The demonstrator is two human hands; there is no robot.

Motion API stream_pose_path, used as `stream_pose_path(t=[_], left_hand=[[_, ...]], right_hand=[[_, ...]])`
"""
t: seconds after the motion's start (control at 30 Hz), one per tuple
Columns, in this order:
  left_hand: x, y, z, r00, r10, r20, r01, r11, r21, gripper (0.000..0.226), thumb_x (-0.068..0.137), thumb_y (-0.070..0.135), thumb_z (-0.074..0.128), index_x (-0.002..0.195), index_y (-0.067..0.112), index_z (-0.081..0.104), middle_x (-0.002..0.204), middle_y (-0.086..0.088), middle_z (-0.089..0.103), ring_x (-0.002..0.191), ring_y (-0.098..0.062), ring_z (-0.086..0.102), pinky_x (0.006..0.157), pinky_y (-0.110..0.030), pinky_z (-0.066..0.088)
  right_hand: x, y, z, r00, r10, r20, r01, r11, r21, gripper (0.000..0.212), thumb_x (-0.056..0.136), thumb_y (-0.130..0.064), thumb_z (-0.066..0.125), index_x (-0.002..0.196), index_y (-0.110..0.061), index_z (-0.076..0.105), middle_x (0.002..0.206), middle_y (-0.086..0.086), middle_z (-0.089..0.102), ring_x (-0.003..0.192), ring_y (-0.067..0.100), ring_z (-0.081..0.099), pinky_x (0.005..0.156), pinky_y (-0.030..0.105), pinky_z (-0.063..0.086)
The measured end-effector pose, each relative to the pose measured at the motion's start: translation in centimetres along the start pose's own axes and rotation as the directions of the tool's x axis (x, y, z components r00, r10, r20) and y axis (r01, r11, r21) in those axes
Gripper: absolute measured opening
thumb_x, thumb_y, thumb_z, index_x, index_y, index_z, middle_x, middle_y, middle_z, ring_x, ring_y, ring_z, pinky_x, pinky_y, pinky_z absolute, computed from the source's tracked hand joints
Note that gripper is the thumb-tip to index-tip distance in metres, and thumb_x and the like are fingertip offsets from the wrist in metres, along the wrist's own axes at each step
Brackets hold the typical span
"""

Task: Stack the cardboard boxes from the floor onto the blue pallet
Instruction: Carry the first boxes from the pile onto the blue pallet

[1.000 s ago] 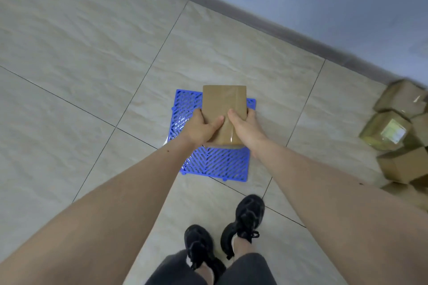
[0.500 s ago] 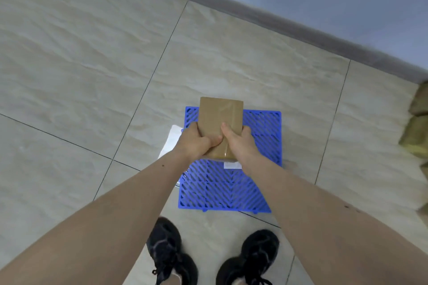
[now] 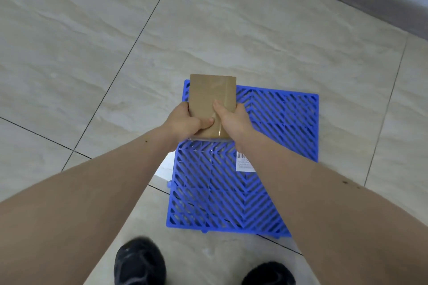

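Both hands are wrapped around a small brown cardboard box (image 3: 212, 97) — left hand (image 3: 185, 122) gripping its near-left corner, right hand (image 3: 234, 120) clamped on the near-right edge, thumbs on top. The box sits over the far-left corner of the blue slatted plastic pallet (image 3: 278, 127) — can't tell if it's touching down. A white barcode label (image 3: 244, 164) lies on the pallet.

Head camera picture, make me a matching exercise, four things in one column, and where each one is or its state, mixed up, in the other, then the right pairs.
Things:
1. cardboard box
2. blue pallet
3. white label
4. black shoes

Places or states:
A. flat on the tiled floor
B. bottom edge of the picture
C. gripped by left hand and right hand
D. lying on the pallet's grid

Pairs: 1-C, 2-A, 3-D, 4-B
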State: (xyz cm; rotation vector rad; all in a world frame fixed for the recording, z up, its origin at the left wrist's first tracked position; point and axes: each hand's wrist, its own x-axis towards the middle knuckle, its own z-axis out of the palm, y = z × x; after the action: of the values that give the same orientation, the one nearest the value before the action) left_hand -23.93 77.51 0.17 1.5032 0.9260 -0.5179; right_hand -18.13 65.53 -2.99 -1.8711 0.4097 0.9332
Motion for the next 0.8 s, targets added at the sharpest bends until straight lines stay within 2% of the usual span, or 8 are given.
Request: stream_pose_path(t=[0.23, 0.3, 0.4, 0.53, 0.57, 0.63, 0.7, 0.8], left_hand=[[1.8, -1.4, 0.3, 0.999, -0.006, -0.047, 0.005, 1.0, -0.02, 0.045, 0.083, 0.014, 0.074, 0.121, 0.016, 0.049, 0.099, 0.007, 0.062, 0.081, -0.002, 0.059, 0.058, -0.014, 0.042], [1.7, -1.3, 0.4, 0.999, -0.018, -0.039, 0.017, 1.0, -0.008, 0.045, 0.084, 0.016, 0.072, 0.121, 0.015, 0.047, 0.1, 0.007, 0.06, 0.079, -0.001, 0.057, 0.057, -0.012, 0.04], [1.3, -0.8, 0.6, 0.998, -0.035, -0.06, 0.036, 0.999, 0.018, 0.051, 0.085, 0.018, 0.072, 0.125, 0.015, 0.042, 0.115, 0.001, 0.059, 0.078, 0.0, 0.055, 0.057, -0.012, 0.04], [-0.9, 1.1, 0.1, 0.993, -0.015, -0.119, 0.026, 0.995, 0.091, 0.07, 0.085, 0.02, 0.073, 0.141, 0.01, 0.032, 0.112, 0.005, 0.044, 0.081, -0.007, 0.049, 0.053, -0.012, 0.037], [-1.7, 1.7, -0.1, 0.99, -0.009, -0.138, 0.026, 0.992, 0.123, 0.073, 0.085, 0.021, 0.074, 0.143, 0.008, 0.031, 0.114, 0.003, 0.042, 0.089, -0.01, 0.047, 0.06, -0.012, 0.038], [-3.5, 3.2, -0.6, 0.983, -0.001, -0.181, 0.038, 0.979, 0.2, 0.082, 0.083, 0.028, 0.075, 0.146, 0.006, 0.028, 0.134, -0.004, 0.039, 0.107, -0.018, 0.046, 0.078, -0.022, 0.037], [-5.5, 5.3, -0.9, 0.977, 0.006, -0.213, 0.056, 0.958, 0.28, 0.088, 0.084, 0.037, 0.072, 0.15, 0.008, 0.022, 0.15, -0.008, 0.026, 0.126, -0.026, 0.042, 0.087, -0.028, 0.034], [-8.8, 9.8, -0.4, 0.961, 0.085, -0.264, 0.017, 0.932, 0.361, 0.086, 0.085, 0.043, 0.068, 0.149, 0.007, 0.022, 0.149, -0.01, 0.025, 0.126, -0.029, 0.043, 0.091, -0.032, 0.037]], right_hand=[[1.2, 0.9, 1.0, 0.999, -0.038, -0.02, 0.039, 0.999, 0.022, 0.071, 0.079, -0.058, 0.065, 0.132, -0.016, 0.042, 0.121, -0.002, 0.06, 0.108, 0.02, 0.061, 0.098, 0.044, 0.05], [0.9, 0.8, 1.2, 0.999, -0.031, -0.032, 0.031, 0.999, 0.011, 0.088, 0.071, -0.066, 0.064, 0.138, -0.015, 0.038, 0.126, -0.001, 0.058, 0.113, 0.021, 0.06, 0.099, 0.044, 0.049], [0.4, 0.3, 0.9, 0.999, 0.008, -0.043, -0.009, 0.999, -0.034, 0.109, 0.059, -0.075, 0.058, 0.146, -0.016, 0.03, 0.139, 0.003, 0.051, 0.122, 0.024, 0.054, 0.103, 0.046, 0.045], [-1.0, -0.4, -0.8, 0.994, 0.058, -0.097, -0.067, 0.993, -0.1, 0.09, 0.084, -0.065, 0.054, 0.151, -0.015, 0.023, 0.149, 0.005, 0.038, 0.129, 0.027, 0.046, 0.104, 0.043, 0.041], [-1.6, -0.6, -1.6, 0.992, 0.066, -0.107, -0.077, 0.991, -0.105, 0.088, 0.084, -0.065, 0.053, 0.152, -0.016, 0.023, 0.15, 0.005, 0.037, 0.131, 0.026, 0.045, 0.104, 0.042, 0.04], [-3.4, -1.4, -3.2, 0.991, 0.048, -0.125, -0.061, 0.993, -0.106, 0.084, 0.086, -0.063, 0.052, 0.151, -0.017, 0.026, 0.151, 0.005, 0.036, 0.133, 0.025, 0.043, 0.105, 0.04, 0.039], [-5.6, -2.7, -5.1, 0.987, 0.01, -0.161, -0.033, 0.99, -0.138, 0.073, 0.092, -0.056, 0.05, 0.149, -0.014, 0.03, 0.15, 0.005, 0.037, 0.131, 0.024, 0.044, 0.101, 0.037, 0.037], [-9.3, -5.0, -8.3, 0.97, -0.078, -0.231, 0.028, 0.977, -0.213, 0.06, 0.096, -0.047, 0.049, 0.143, -0.011, 0.037, 0.145, 0.008, 0.04, 0.123, 0.025, 0.049, 0.094, 0.033, 0.038]])
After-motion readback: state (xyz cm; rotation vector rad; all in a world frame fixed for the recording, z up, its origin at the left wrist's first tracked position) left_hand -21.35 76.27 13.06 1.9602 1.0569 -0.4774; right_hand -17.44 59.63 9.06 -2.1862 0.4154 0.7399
